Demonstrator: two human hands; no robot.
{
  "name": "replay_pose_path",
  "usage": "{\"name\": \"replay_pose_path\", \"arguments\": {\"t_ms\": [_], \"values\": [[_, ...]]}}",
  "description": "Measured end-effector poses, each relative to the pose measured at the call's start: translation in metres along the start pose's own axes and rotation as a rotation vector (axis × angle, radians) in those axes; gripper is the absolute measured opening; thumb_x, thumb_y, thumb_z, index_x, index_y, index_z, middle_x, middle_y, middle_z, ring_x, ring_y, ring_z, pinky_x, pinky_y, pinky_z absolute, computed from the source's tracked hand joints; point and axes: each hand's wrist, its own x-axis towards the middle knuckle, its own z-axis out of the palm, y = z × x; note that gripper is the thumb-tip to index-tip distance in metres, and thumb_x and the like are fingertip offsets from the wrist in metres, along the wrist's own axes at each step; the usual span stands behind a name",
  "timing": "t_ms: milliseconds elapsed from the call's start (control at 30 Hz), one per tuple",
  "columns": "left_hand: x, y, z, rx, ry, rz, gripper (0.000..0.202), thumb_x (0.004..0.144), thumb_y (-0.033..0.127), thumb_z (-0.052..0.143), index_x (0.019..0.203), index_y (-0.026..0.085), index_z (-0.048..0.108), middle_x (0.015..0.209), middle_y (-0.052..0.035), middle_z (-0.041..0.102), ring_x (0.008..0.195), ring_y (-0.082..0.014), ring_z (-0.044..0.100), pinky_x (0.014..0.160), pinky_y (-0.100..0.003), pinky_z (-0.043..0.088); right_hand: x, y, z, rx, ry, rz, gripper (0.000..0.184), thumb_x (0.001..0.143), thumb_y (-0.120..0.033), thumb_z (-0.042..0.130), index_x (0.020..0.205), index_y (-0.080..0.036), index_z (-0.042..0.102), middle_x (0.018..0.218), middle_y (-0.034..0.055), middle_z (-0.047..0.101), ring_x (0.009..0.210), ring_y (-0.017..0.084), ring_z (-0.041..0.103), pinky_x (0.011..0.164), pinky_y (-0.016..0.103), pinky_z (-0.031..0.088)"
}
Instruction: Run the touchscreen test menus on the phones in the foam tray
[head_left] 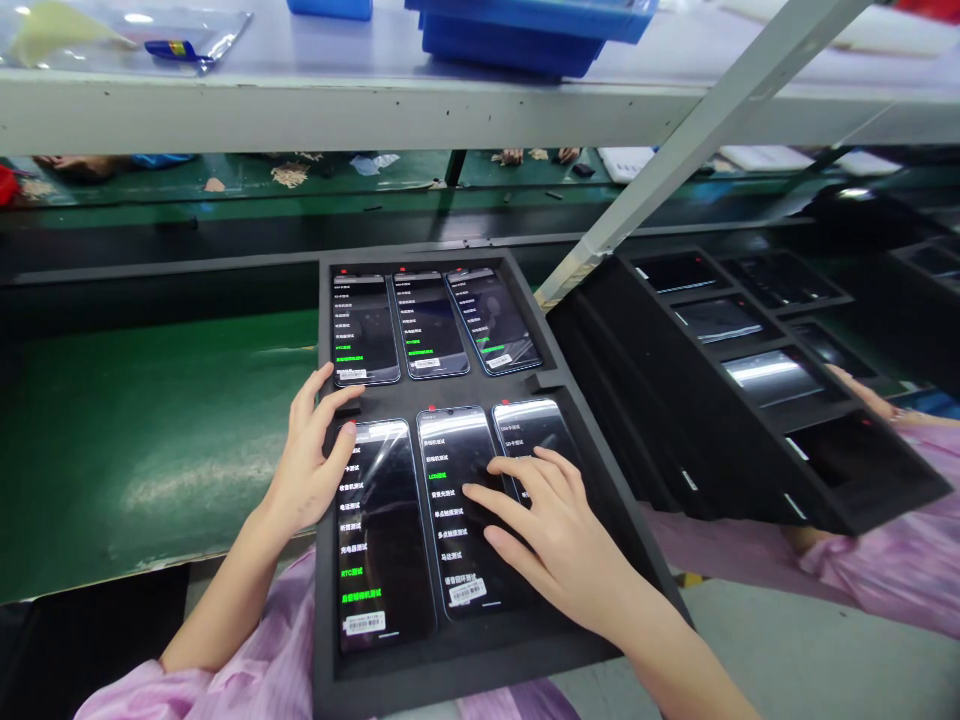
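A green desk (150, 440) is stretching across the view under a grey shelf (300, 100) that is carrying blue bins (525, 30) and a clear plastic bag (135, 35). A slanted grey strut (697, 130) is running down from the shelf toward the desk. A black foam tray (330, 670) is resting partly on the desk edge and partly over the person's pink-sleeved lap, holding six phones in two rows of three, all with lit menu screens. To the right, a stack of black trays (675, 420) is leaning at a tilt, with dark phones in its slots; beside it another person's hand (862, 390) and pink sleeve are showing.

The left hand (311, 460) is lying on the tray's left side, fingers spread and relaxed, holding nothing, its thumb touching the near-left phone (379, 540). The right hand (555, 530) is lying flat and unclenched over the near row, its fingertips (472, 492) pressing the screen of the near-middle phone (457, 560), its palm partly covering the near-right phone (529, 425).
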Motion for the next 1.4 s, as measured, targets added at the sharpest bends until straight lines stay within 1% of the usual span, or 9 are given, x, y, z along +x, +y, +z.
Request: {"name": "replay_pose_path", "arguments": {"t_ms": [333,467,633,833,900,1033,1100,1233,1400], "values": [[0.002,0.001,0.001,-0.007,-0.003,-0.010,0.032,0.089,0.036,0.038,0.118,0.026,0.049,0.144,-0.0063,0.027,0.135,-0.0236,0.022,0.109,-0.051,0.022,0.000,0.001,-0.001,-0.011,-0.009,-0.009,0.029,0.089,-0.033,0.041,0.113,-0.022,0.054,0.107,0.0080,0.055,0.104,0.020,0.048,0.099,0.047,0.029],[0.001,0.001,0.000,-0.006,0.003,-0.006,0.032,0.089,0.036,0.039,0.117,0.027,0.050,0.144,-0.0061,0.027,0.135,-0.0240,0.022,0.109,-0.051,0.022,-0.001,0.001,-0.003,-0.044,-0.073,-0.055,0.046,0.083,-0.039,0.049,0.124,-0.018,0.044,0.114,0.0111,0.052,0.109,0.023,0.046,0.099,0.049,0.029],[0.000,0.000,0.000,-0.004,0.005,-0.002,0.032,0.089,0.036,0.039,0.117,0.027,0.050,0.144,-0.0062,0.027,0.135,-0.0239,0.022,0.110,-0.051,0.021,0.000,-0.007,-0.001,-0.028,-0.092,-0.108,0.070,0.075,-0.049,0.054,0.131,-0.013,0.034,0.121,0.0140,0.049,0.117,0.026,0.040,0.103,0.050,0.026],[0.002,0.000,0.001,-0.009,0.005,-0.008,0.032,0.089,0.037,0.039,0.117,0.026,0.050,0.144,-0.0061,0.026,0.135,-0.0242,0.022,0.110,-0.051,0.021,0.000,-0.010,0.000,-0.073,-0.062,-0.125,0.073,0.073,-0.050,0.056,0.131,-0.011,0.034,0.124,0.0143,0.048,0.119,0.026,0.038,0.105,0.050,0.021],[0.001,0.000,0.001,-0.009,0.003,-0.009,0.032,0.089,0.037,0.039,0.117,0.026,0.050,0.144,-0.0061,0.026,0.135,-0.0239,0.021,0.110,-0.051,0.021,0.000,-0.008,-0.001,-0.062,-0.033,-0.108,0.069,0.075,-0.049,0.055,0.129,-0.011,0.036,0.121,0.0140,0.049,0.116,0.025,0.041,0.104,0.049,0.023],[0.000,0.000,0.000,-0.005,0.000,-0.009,0.032,0.089,0.036,0.039,0.118,0.027,0.049,0.144,-0.0057,0.026,0.135,-0.0234,0.022,0.110,-0.051,0.022,0.001,-0.006,-0.004,-0.019,0.057,-0.044,0.034,0.083,-0.030,0.051,0.115,-0.018,0.051,0.109,0.0081,0.056,0.103,0.019,0.049,0.101,0.045,0.028],[0.000,0.000,0.000,-0.002,0.001,-0.010,0.032,0.089,0.037,0.039,0.117,0.027,0.049,0.144,-0.0059,0.026,0.135,-0.0237,0.022,0.109,-0.051,0.022,0.001,-0.007,-0.004,0.025,0.098,-0.026,0.024,0.084,-0.024,0.049,0.106,-0.020,0.057,0.102,0.0061,0.058,0.098,0.017,0.052,0.099,0.043,0.029],[0.001,0.000,0.000,-0.005,-0.002,-0.012,0.033,0.088,0.037,0.038,0.117,0.027,0.049,0.144,-0.0061,0.026,0.135,-0.0238,0.021,0.109,-0.051,0.022,0.001,-0.008,-0.004,0.076,0.115,-0.045,0.018,0.084,-0.022,0.049,0.096,-0.021,0.061,0.096,0.0050,0.059,0.093,0.016,0.054,0.097,0.044,0.032],[0.001,0.000,0.001,-0.007,0.005,-0.007,0.032,0.088,0.037,0.039,0.116,0.027,0.050,0.144,-0.0056,0.027,0.135,-0.0244,0.022,0.109,-0.051,0.022,0.003,-0.008,-0.004,0.081,0.066,-0.066,0.017,0.085,-0.022,0.046,0.090,-0.021,0.062,0.092,0.0053,0.059,0.093,0.016,0.055,0.097,0.044,0.032]]}}
